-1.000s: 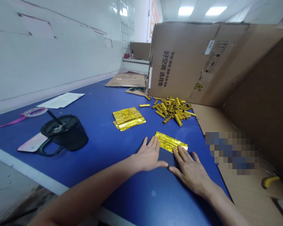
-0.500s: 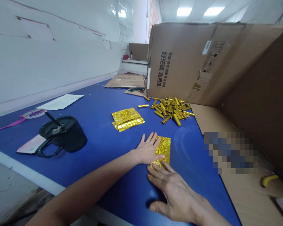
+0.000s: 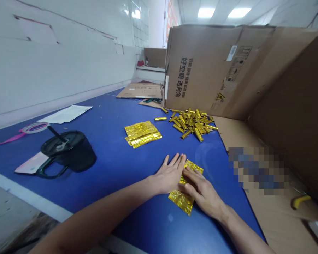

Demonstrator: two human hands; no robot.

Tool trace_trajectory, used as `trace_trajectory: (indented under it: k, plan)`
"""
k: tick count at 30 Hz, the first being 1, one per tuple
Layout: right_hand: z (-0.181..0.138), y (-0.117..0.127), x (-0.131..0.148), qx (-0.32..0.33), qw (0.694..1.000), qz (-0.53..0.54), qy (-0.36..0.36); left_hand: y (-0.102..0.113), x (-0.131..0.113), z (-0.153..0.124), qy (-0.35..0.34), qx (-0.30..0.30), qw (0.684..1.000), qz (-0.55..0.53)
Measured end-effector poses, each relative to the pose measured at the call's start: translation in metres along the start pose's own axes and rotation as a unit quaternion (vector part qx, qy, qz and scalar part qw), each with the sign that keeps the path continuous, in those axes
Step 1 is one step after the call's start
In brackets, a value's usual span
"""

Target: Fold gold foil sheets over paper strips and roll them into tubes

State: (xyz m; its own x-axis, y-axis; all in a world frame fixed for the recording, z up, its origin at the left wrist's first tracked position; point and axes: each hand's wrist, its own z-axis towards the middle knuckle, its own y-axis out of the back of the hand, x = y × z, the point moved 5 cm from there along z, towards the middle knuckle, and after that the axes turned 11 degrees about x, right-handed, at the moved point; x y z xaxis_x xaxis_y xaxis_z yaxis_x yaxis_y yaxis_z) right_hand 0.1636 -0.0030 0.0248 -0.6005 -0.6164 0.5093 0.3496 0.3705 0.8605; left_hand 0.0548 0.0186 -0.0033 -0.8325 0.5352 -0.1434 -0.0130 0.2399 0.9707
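Observation:
A gold foil sheet (image 3: 182, 201) lies on the blue table (image 3: 116, 162) right in front of me. My left hand (image 3: 169, 174) rests flat beside and partly on its left edge, fingers stretched out. My right hand (image 3: 202, 192) presses flat on top of the sheet, fingers extended, covering its middle. Farther back lies a stack of gold foil sheets (image 3: 142, 133), and behind it a heap of several small rolled gold tubes (image 3: 192, 123).
A black lidded cup with a straw (image 3: 69, 153) stands at the left on a pink card. A tape roll (image 3: 34, 127) and white paper (image 3: 66, 114) lie farther left. A large cardboard box (image 3: 228, 70) walls off the right and back. A yellow object (image 3: 299, 201) lies at far right.
The gold sheet was turned and pulled closer to me. My right hand moved from the table's near edge onto the sheet, and both hands now lie flat on it.

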Motion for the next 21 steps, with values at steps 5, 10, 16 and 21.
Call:
trace_trajectory:
  k: [5,10,16,21]
  plan:
    - [0.007,-0.006,-0.009,0.063,0.990,-0.113,-0.053,-0.001,0.000,0.000,-0.017,-0.003,1.000,0.007]
    - [0.004,-0.001,-0.025,0.018,0.958,-0.222,-0.181,0.014,0.007,-0.004,-0.012,-0.052,0.997,0.059]
    - [0.001,0.009,-0.013,-0.019,0.930,-0.314,-0.188,0.027,0.004,-0.012,0.031,-0.096,0.992,0.081]
    - [0.000,0.005,-0.011,-0.028,0.934,-0.309,-0.176,0.020,-0.012,-0.012,0.016,-0.076,0.995,0.063]
